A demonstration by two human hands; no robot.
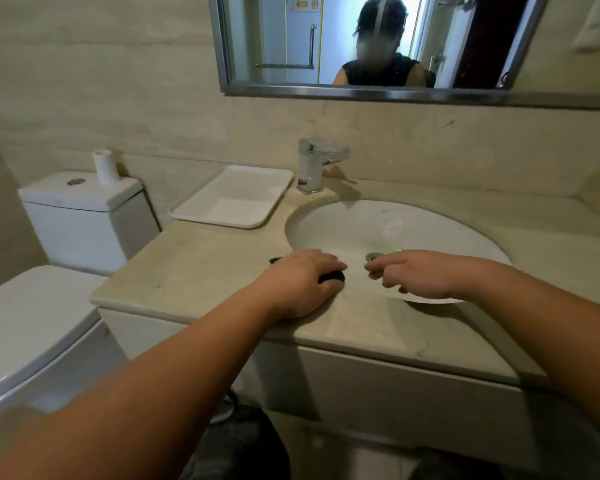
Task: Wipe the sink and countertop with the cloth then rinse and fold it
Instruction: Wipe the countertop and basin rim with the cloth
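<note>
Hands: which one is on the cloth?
The left hand, its fingers curled over the dark green cloth at the left rim of the sink. The right hand hangs over the sink, loosely curled, holding nothing.

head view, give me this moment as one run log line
step: wipe | left hand: holds dark cloth on countertop at sink rim | right hand: over sink, fingers loosely curled, holds nothing

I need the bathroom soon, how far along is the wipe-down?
Nothing shows as finished. In hand: the left hand holds the dark cloth on the countertop at the sink rim; the right hand hangs empty over it. Left: rinsing, no water runs from the tap, and folding.
</note>
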